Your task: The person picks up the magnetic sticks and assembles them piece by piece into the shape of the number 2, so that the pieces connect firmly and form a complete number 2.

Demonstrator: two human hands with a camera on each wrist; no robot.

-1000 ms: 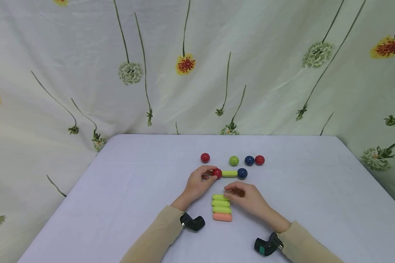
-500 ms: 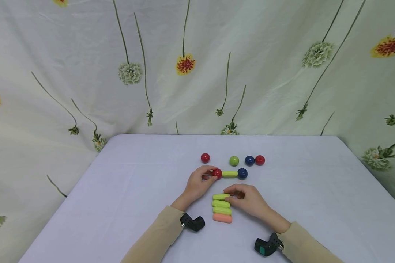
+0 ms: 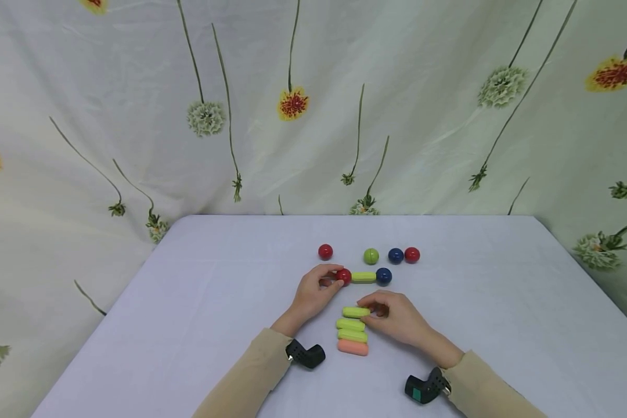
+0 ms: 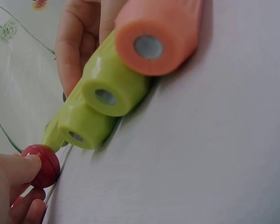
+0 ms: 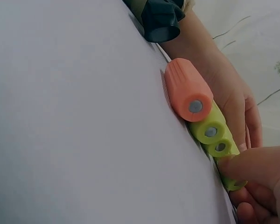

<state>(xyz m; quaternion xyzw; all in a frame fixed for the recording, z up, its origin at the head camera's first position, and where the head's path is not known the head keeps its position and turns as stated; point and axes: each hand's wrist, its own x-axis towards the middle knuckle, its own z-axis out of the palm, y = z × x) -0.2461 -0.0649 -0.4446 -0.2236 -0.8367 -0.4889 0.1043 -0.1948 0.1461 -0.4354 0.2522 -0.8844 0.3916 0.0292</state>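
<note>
My left hand pinches a red ball between thumb and fingers. That ball touches one end of a yellow-green rod, and a dark blue ball sits at its other end. Nearer to me, my right hand grips the right end of another yellow-green rod, a little apart from the stack. Two more yellow-green rods and an orange rod lie side by side below it. Grey round discs show in the ends of the orange rod and its neighbours in the right wrist view.
Behind the hands lie a loose red ball, a green ball, a blue ball and another red ball, the last two close together. A flower-printed cloth hangs behind the white table.
My right hand has taken hold of the top yellow-green rod and shifted it slightly right, away from the rods beneath. My left hand stays on the red ball.
</note>
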